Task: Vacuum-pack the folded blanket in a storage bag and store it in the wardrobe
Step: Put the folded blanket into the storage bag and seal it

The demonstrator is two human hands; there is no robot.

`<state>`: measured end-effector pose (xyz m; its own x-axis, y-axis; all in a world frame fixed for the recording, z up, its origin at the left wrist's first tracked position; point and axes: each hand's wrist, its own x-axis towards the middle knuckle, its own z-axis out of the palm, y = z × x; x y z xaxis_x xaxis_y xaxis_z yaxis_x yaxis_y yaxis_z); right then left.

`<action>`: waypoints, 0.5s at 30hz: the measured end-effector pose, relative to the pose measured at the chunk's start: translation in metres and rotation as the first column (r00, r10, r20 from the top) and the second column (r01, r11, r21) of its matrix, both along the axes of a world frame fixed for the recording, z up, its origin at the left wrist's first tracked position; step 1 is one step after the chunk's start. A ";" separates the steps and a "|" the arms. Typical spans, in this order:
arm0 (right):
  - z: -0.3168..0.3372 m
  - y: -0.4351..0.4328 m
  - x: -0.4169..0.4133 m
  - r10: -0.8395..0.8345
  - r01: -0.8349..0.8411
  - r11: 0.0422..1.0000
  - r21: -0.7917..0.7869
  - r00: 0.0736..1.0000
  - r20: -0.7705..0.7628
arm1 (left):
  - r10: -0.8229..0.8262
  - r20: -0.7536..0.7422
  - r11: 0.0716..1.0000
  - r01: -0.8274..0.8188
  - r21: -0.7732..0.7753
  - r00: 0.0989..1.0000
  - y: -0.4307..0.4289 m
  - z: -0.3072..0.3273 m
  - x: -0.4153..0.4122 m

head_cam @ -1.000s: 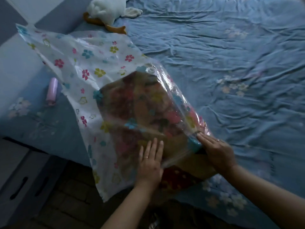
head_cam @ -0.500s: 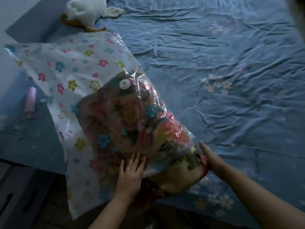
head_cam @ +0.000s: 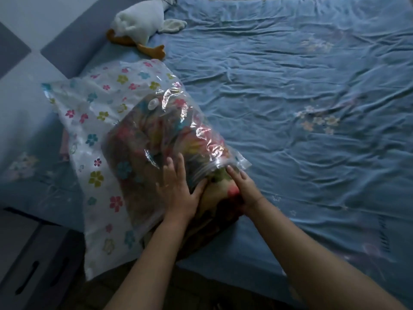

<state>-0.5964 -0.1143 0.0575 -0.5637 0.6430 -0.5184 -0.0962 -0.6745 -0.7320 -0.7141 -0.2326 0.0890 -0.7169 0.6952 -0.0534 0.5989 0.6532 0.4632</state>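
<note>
The left hand [head_cam: 178,193] lay flat, fingers straight, on the crinkly clear flower-printed plastic storage bag [head_cam: 100,121]; the right hand [head_cam: 244,190], fingers seemingly straight, pressed the plush multicoloured folded blanket [head_cam: 214,198].

Rumpled bed and a plush toy

A blue sheet [head_cam: 290,164] with faint flower prints [head_cam: 318,121] covered the bed; a white plush duck [head_cam: 138,21] with orange feet lay near the padded headboard [head_cam: 64,44], and dark-handled drawers [head_cam: 33,269] stood beside the bed

Glossy crinkled plastic bag [head_cam: 125,121]; fuzzy blanket [head_cam: 214,198]; matt cotton sheet [head_cam: 290,108].
</note>
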 end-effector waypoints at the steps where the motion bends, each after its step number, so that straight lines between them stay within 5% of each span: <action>1: 0.003 0.005 -0.013 0.017 -0.017 1.000 0.013 1.000 -0.007 | -0.028 -0.076 1.000 0.028 -0.006 0.997 0.009 0.008 -0.013; 7: -0.001 -0.005 -0.027 -0.024 0.025 1.000 -0.014 0.998 0.061 | -0.220 -0.171 0.965 0.189 -0.180 0.960 0.034 0.008 -0.055; 12: -0.020 -0.036 -0.026 -0.037 0.021 0.997 0.079 0.977 0.209 | -0.356 -0.389 0.907 0.414 0.073 0.849 0.039 -0.005 -0.051; 15: -0.004 -0.044 -0.045 -0.035 0.040 0.999 -0.036 0.991 0.128 | -0.373 -0.423 0.883 0.456 0.112 0.826 0.032 -0.004 -0.048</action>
